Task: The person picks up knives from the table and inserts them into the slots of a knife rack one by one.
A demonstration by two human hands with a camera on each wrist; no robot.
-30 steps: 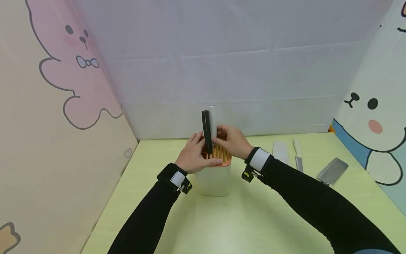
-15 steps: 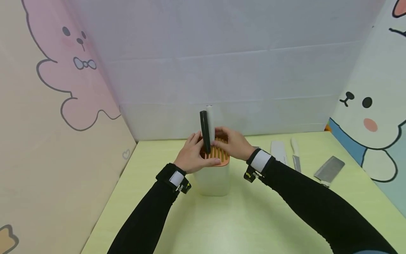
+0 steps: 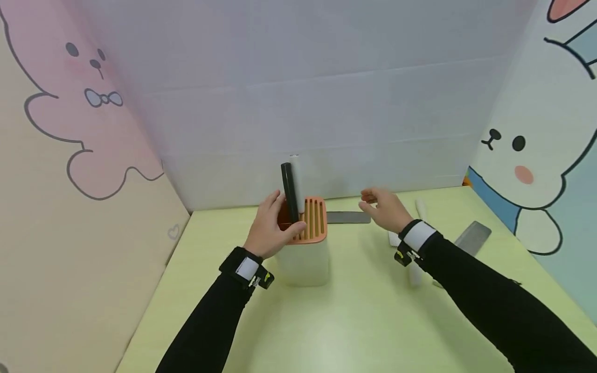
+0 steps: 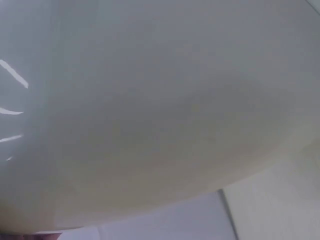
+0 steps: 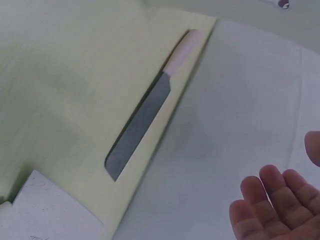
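knife block (image 3: 305, 254): glossy white plastic, orange slotted top | knife blade (image 5: 139, 126): matt grey metal

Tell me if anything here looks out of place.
Several knives lie loose on the table rather than in the knife block: a grey-bladed knife behind it and a cleaver on the right.
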